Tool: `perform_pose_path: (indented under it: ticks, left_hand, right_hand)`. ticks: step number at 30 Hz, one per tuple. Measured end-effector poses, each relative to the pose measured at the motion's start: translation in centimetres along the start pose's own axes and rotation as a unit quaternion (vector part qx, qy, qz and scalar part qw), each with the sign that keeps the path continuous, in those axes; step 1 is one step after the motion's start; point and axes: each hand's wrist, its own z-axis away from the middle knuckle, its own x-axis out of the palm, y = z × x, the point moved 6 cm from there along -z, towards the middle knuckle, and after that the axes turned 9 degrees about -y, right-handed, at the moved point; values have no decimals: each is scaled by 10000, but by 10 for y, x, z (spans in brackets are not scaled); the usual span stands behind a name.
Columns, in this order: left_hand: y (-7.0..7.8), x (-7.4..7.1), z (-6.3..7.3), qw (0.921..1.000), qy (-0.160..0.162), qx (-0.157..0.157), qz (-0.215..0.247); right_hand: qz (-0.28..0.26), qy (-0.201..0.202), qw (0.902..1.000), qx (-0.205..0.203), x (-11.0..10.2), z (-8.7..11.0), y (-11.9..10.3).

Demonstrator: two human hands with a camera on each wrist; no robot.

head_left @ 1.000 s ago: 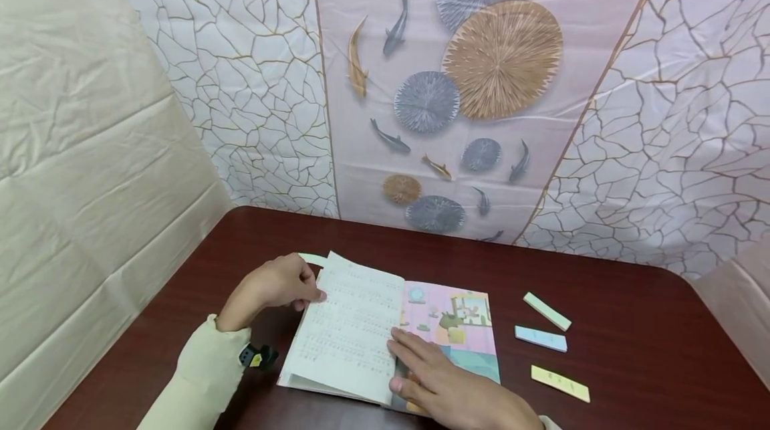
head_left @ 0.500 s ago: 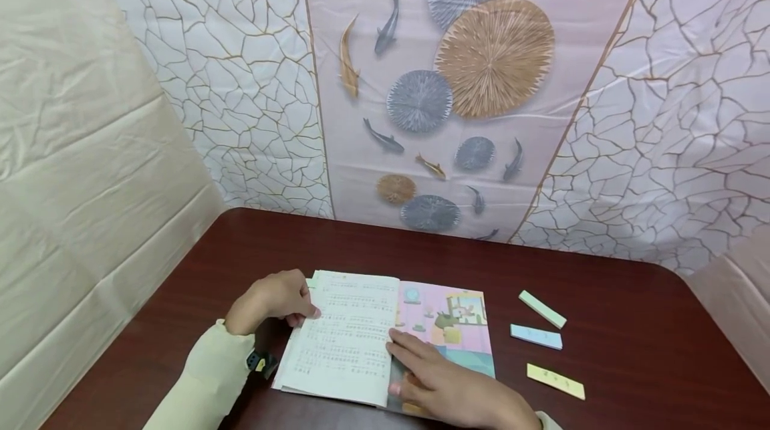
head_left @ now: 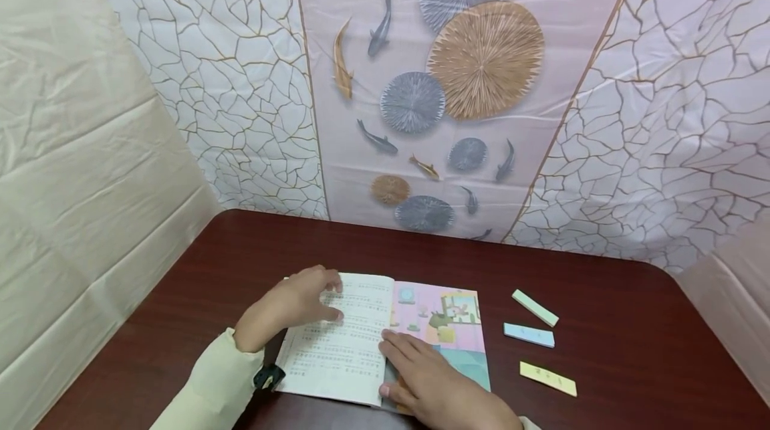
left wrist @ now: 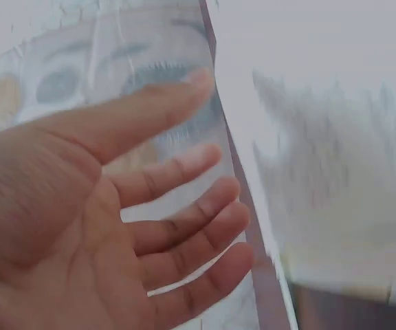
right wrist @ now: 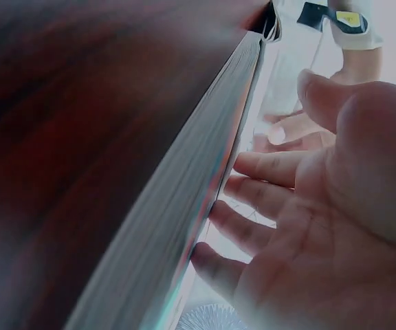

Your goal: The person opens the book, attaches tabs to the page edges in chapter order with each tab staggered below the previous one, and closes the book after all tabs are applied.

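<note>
An open book lies on the table, printed text on its left page and a pink and teal cartoon picture on the right. My left hand is over the upper left part of the text page, covering part of its outer edge. Seen in the left wrist view, that hand holds nothing, its fingers apart and slightly bent. My right hand rests on the lower picture page near the spine with fingers extended. In the right wrist view its fingertips touch the book by its thick page edges.
To the right of the book lie three strips on the dark red-brown table: a green one, a blue one and a yellow one. A patterned cloth hangs behind the table.
The lifted left page has come down flat. My left hand has let go of its edge and moved right over the page. My right hand stays by the spine.
</note>
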Motion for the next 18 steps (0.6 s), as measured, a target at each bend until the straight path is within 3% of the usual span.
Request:
perform_pose_path:
  ticks: [3, 6, 12, 18]
  left_hand:
    - [17, 12, -2, 9983, -241, 534, 77]
    - [31, 24, -3, 9953, -433, 867, -3]
    - [41, 38, -3, 9941, -481, 886, -402]
    - [42, 42, -3, 9953, -406, 785, -404]
  right_hand:
    - [319, 38, 9994, -93, -1, 2, -1]
    - [522, 45, 9985, -176, -2, 5, -2]
    - [680, 22, 9976, -109, -2, 5, -2]
    - [725, -91, 9973, -19, -2, 6, 0]
